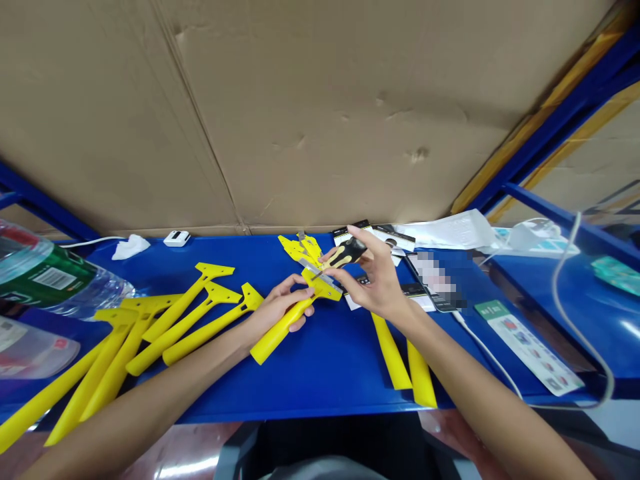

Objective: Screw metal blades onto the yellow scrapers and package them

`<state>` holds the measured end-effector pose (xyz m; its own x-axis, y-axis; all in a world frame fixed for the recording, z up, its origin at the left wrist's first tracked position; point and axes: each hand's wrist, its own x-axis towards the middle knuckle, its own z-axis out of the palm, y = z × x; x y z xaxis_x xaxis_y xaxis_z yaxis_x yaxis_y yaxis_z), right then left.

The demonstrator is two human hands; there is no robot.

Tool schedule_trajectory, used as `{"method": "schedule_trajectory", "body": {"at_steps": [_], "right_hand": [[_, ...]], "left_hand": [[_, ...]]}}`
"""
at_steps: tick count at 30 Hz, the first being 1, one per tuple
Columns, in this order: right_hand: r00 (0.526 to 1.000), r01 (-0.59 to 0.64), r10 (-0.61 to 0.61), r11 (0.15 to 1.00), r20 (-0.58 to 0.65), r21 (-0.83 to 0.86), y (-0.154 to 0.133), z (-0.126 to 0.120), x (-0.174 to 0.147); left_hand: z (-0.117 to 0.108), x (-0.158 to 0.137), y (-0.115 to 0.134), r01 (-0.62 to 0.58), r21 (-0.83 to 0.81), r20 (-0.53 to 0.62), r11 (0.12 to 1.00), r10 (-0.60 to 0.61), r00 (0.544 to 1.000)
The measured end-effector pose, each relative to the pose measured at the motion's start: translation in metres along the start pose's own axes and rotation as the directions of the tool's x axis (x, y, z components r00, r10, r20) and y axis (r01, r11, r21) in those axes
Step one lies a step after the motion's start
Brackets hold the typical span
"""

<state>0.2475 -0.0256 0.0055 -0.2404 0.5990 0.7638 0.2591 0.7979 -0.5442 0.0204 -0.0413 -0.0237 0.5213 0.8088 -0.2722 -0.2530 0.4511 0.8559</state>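
Note:
My left hand (290, 301) is closed around a yellow scraper (287, 328) just below its wide head, its handle pointing down toward me. A metal blade lies along the far edge of that head. In my right hand (377, 280) is a screwdriver (349, 253) with a black and pale-yellow handle, its shaft reaching down to the scraper's head. Fingers hide part of the screwdriver. Right behind the scraper lie several yellow head pieces (300, 248) in a small pile. Two yellow handles (393, 353) stick out beneath my right forearm.
Several yellow scraper handles (193, 320) are spread on the left of the blue table (320, 387). A large bottle (55, 273) lies at far left. A phone (435, 280) with a white cable (487, 353), a printed card (530, 347) and black-and-white packets (395, 237) are at right. Cardboard (320, 120) stands behind.

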Motion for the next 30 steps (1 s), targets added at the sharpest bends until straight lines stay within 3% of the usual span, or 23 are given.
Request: {"method": "schedule_trajectory", "body": {"at_steps": [4,11,17,21,30], "right_hand": [[0.998,0.009,-0.012,0.998,-0.054,-0.060,0.003,0.001,-0.001],[0.973,-0.009,0.033,0.994,-0.227,0.107,-0.008,0.004,0.007],[0.824,-0.226,0.305,0.950,-0.477,0.217,-0.003,-0.012,0.021],[0.768,-0.295,0.429,0.896,-0.475,0.333,0.015,-0.018,0.022],[0.717,-0.333,0.530,0.832,-0.454,0.444,0.027,-0.013,0.020]], "left_hand": [[0.000,0.000,-0.002,-0.017,0.017,0.007,1.000,0.016,1.000],[0.000,-0.003,0.008,-0.092,0.042,-0.002,0.995,0.092,0.996],[-0.004,-0.011,0.037,-0.297,-0.099,-0.095,0.950,0.288,0.953],[-0.005,-0.019,0.057,-0.397,-0.168,-0.152,0.902,0.374,0.915],[-0.006,-0.024,0.067,-0.423,-0.174,-0.178,0.889,0.394,0.902]]}}
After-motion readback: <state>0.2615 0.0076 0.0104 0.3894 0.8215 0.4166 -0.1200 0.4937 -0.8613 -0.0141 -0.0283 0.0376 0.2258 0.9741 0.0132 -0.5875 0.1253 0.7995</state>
